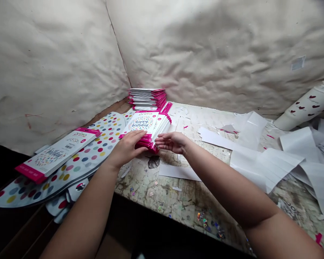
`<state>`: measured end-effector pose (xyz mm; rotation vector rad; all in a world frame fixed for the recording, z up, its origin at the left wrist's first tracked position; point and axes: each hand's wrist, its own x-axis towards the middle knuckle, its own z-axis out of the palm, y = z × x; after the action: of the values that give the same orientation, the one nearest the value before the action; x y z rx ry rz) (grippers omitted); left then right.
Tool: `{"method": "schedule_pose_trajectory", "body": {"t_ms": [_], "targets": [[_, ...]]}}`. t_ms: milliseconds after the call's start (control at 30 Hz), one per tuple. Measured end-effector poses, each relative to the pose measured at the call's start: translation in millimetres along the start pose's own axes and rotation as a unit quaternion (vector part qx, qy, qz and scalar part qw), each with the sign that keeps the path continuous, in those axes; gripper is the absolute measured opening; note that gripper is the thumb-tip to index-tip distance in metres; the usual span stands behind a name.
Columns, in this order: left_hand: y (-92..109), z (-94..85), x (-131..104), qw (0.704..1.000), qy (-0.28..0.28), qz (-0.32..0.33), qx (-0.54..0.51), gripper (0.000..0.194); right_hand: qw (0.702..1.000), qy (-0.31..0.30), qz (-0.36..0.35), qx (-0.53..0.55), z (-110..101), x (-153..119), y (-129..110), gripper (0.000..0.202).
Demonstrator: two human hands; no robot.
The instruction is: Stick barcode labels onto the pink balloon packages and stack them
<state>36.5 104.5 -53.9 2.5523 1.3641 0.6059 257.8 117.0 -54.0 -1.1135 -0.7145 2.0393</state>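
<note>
Left hand (pixel 129 145) — at birthday packets (pixel 140 122)

2 bare hands (pixel 128 146) join 2 bare forearms (pixel 226 176) (tapering toward slim wrists (pixel 112 164)).

Near packets (pixel 140 123): smooth printed paper or thin card, mostly matt.
Rear stack (pixel 148 99): the same smooth, card-like material.
Left packets (pixel 62 153): smooth printed card, slight sheen.
Dotted sheet (pixel 108 131): smooth; cloth or coated plastic, cannot tell which.
Round snap (pixel 80 187): shiny, metal-looking.
Tabletop (pixel 140 183): rough, worn, with a patchy finish.
Loose strips (pixel 251 163): thin, smooth, paper-like.
Wall covering (pixel 218 54): creased, paper-like, mostly matt.
Heart-printed cylinder (pixel 299 113): smooth; material unclear.
Small bits (pixel 205 221): glossy, foil-like.
</note>
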Motion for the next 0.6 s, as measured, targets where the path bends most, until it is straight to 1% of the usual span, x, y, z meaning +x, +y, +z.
{"method": "schedule_pose_trajectory", "body": {"t_ms": [67,133,167,200,233,267,300,333,367,400,433,533,600], "targets": [[7,-4.2,4,1.000,-0.004,-0.008,0.006,0.075,1.000,0.000,0.005,0.005,2,-3,-2,0.018],[15,-8.2,16,1.000,0.011,-0.025,0.002,0.076,1.000,0.001,0.001,0.006,4,-7,-2,0.019],[19,-9.2,25,0.999,0.024,-0.046,0.002,0.075,1.000,0.003,-0.003,0.004,4,-9,-1,0.019],[23,-9.1,35,0.996,0.034,-0.081,0.011,0.074,1.000,0.003,-0.009,0.000,3,-12,1,0.020],[26,-8.1,47,0.991,0.029,-0.126,0.032,0.076,1.000,0.002,-0.016,-0.005,1,-17,3,0.021],[29,-6.2,58,0.983,0.003,-0.174,0.061,0.079,1.000,-0.002,-0.023,-0.010,-2,-23,6,0.021],[30,-3.9,68,0.972,-0.038,-0.214,0.091,0.084,0.999,-0.008,-0.030,-0.017,-6,-31,9,0.020],[32,-1.5,76,0.960,-0.085,-0.239,0.116,0.088,0.999,-0.016,-0.038,-0.025,-12,-41,12,0.019],[33,0.7,83,0.951,-0.128,-0.246,0.134,0.090,0.998,-0.024,-0.047,-0.033,-19,-53,15,0.017],[34,2.4,86,0.947,-0.158,-0.240,0.146,0.088,0.997,-0.033,-0.055,-0.042,-27,-66,19,0.016],[34,3.4,88,0.946,-0.172,-0.227,0.153,0.085,0.996,-0.039,-0.062,-0.050,-37,-81,23,0.017],[35,3.0,85,0.947,-0.173,-0.204,0.179,0.071,0.994,-0.043,-0.076,-0.062,-66,-126,38,0.024],[36,0.9,83,0.944,-0.177,-0.198,0.195,0.068,0.994,-0.038,-0.078,-0.059,-83,-152,51,0.026]]}}
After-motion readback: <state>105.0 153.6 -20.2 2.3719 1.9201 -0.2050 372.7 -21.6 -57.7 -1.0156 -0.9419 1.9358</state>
